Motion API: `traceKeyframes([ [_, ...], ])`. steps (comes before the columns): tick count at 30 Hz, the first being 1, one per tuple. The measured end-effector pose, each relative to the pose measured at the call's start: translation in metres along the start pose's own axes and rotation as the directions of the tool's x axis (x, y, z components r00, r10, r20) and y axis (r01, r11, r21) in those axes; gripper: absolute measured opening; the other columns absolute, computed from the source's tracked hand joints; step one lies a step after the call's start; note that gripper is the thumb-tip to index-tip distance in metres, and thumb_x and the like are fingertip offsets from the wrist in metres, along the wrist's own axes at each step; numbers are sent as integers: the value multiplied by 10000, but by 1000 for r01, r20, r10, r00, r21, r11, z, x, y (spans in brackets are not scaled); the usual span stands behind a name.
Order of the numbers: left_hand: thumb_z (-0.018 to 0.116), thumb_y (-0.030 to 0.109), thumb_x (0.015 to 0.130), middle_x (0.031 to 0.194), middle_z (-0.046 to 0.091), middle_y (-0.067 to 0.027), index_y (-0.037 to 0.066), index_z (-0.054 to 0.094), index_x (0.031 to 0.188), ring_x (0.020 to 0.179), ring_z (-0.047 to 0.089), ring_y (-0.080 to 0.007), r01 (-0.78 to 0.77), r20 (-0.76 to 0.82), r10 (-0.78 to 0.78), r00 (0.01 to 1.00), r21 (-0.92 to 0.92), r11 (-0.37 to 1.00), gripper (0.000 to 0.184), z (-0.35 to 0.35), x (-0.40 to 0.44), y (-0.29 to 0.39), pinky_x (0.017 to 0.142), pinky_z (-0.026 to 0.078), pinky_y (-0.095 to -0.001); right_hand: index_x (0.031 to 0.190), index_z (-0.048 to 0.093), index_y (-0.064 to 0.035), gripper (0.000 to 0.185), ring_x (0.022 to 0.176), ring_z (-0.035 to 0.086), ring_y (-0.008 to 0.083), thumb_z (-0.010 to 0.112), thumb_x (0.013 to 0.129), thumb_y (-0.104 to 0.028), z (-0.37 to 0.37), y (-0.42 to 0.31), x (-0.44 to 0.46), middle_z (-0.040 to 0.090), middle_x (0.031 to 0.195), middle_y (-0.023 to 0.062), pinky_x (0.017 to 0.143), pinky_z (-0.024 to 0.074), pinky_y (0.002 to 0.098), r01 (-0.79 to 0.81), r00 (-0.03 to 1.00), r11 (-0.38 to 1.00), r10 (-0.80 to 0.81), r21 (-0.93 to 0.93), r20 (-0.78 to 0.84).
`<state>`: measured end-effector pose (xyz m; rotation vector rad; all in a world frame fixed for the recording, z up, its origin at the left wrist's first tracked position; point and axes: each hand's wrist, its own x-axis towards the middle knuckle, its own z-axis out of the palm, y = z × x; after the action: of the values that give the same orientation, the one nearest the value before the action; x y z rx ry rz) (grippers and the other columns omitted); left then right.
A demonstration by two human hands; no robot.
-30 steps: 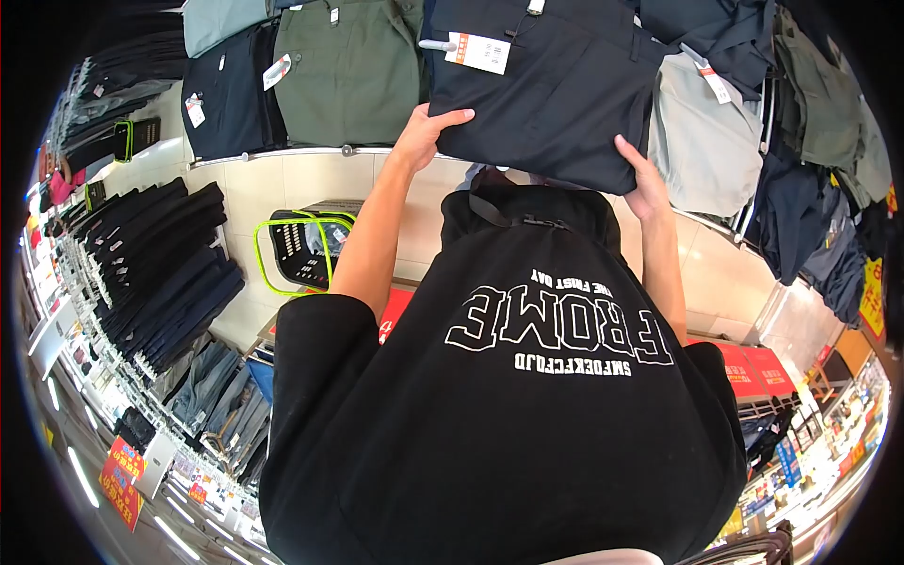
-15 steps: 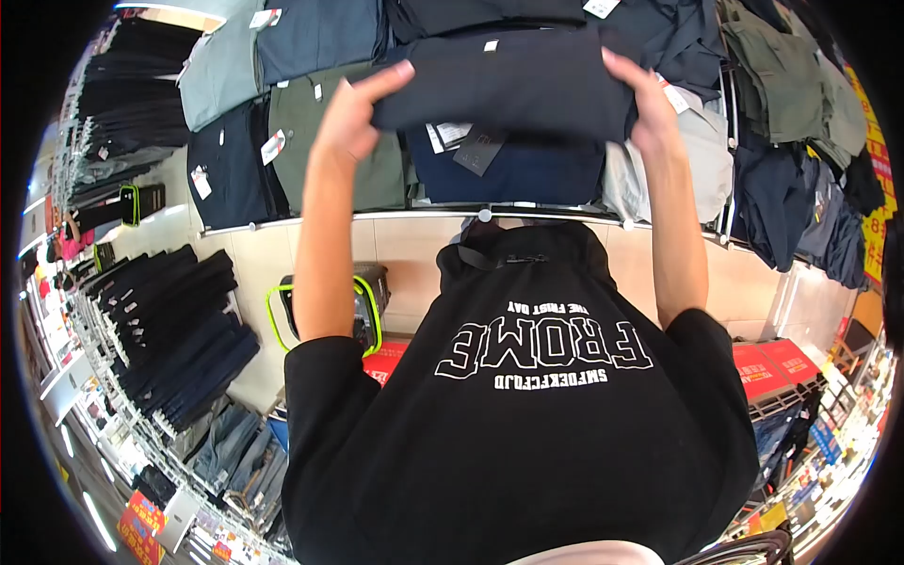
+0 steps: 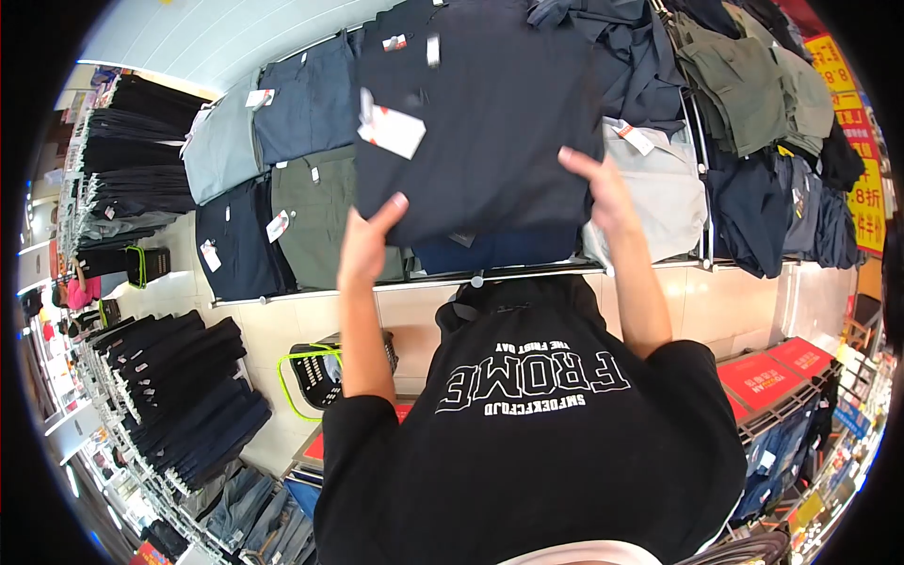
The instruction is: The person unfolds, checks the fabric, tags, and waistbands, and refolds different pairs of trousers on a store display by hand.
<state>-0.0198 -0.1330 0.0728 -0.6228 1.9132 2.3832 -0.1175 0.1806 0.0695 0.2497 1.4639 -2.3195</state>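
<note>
A dark folded garment (image 3: 485, 141) is held over the display shelf (image 3: 414, 285), its near left corner pinched by the grip of the left hand (image 3: 365, 247) and its right edge by that of the right hand (image 3: 612, 196), both thumbs on top. A white tag (image 3: 394, 132) is attached at its left. Navy cloth (image 3: 494, 251) is partly covered below; green trousers (image 3: 311, 221) are laid to the left.

Display rack (image 3: 476, 281) holds, clock from its centre: folded navy trousers (image 3: 240, 250) at 8, olive trousers (image 3: 309, 240) beside them, light grey trousers (image 3: 659, 212) at 3, slate-blue trousers (image 3: 306, 108) at 10, rumpled dark garments (image 3: 633, 80) at 2.
</note>
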Motion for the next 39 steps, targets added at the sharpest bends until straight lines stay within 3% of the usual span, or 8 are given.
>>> traceKeyframes([
  [3, 757, 213, 838, 1102, 634, -181, -81, 576, 1087, 1022, 628, -272, 448, -227, -427, 875, 47, 893, 426, -8, -14, -79, 877, 518, -370, 1288, 504, 51, 575, 1093, 599, 242, 752, 810, -150, -44, 72, -4, 623, 1199, 138, 985, 450, 350, -326, 943, 942, 317, -85, -104],
  [10, 716, 231, 878, 954, 686, -67, 9, 660, 989, 837, 662, -218, 388, -171, -384, 907, -14, 922, 254, -39, -25, -156, 752, 519, -315, 1175, 559, 52, 475, 1004, 632, 206, 753, 831, -213, -73, 98, 0, 648, 1130, 140, 889, 499, 325, -267, 961, 963, 263, -31, -88],
  [15, 757, 224, 809, 923, 594, -93, 3, 615, 993, 824, 580, -212, -45, -432, 463, 774, 692, 721, 320, -22, -14, -128, 753, 467, -323, 1185, 549, 26, 498, 1016, 616, 242, 731, 841, -285, -54, 83, 27, 635, 1090, 162, 881, 489, 357, 196, 825, 634, -519, -748, -224],
  [22, 620, 98, 904, 933, 662, -89, -4, 653, 1022, 829, 638, -161, -495, 104, 576, 811, 648, 579, 159, 17, 82, -23, 764, 498, -289, 1282, 555, -69, 487, 1104, 550, 263, 691, 854, -256, -52, 27, 106, 594, 1247, 113, 922, 450, 356, 574, 705, 150, -591, -805, 392],
  [26, 663, 197, 839, 1131, 659, -117, 76, 638, 1151, 1096, 598, -301, -605, 473, 419, 775, 746, 277, 335, 31, 167, -16, 942, 457, -395, 1147, 622, -32, 419, 1057, 614, 305, 718, 812, -265, -52, 2, 133, 661, 1126, 147, 911, 474, 379, 446, 894, 413, -151, -794, 423],
  [32, 731, 216, 753, 920, 654, -60, 98, 654, 981, 913, 622, -256, -479, 481, -5, 877, 875, 74, 268, 27, 210, -22, 822, 466, -413, 990, 651, 27, 330, 753, 611, 207, 741, 788, -218, -74, -4, 151, 669, 823, 114, 708, 474, 341, 410, 899, 386, -20, -826, 437],
  [37, 706, 127, 785, 777, 596, -72, 46, 645, 886, 754, 571, -204, -509, 424, 290, 858, 773, 378, 143, 14, 224, -5, 712, 471, -327, 946, 625, 25, 221, 628, 466, 84, 695, 835, -153, -64, -7, 157, 550, 662, 45, 578, 396, 287, 356, 931, 636, -184, -684, 314],
  [39, 705, 167, 803, 820, 612, -70, 69, 652, 903, 832, 592, -243, -468, 364, 385, 848, 855, 224, 150, 17, 235, -9, 774, 470, -372, 994, 614, -6, 265, 701, 523, 146, 702, 832, -195, -56, -5, 164, 589, 802, 83, 650, 438, 314, 322, 946, 564, -209, -760, 246],
])
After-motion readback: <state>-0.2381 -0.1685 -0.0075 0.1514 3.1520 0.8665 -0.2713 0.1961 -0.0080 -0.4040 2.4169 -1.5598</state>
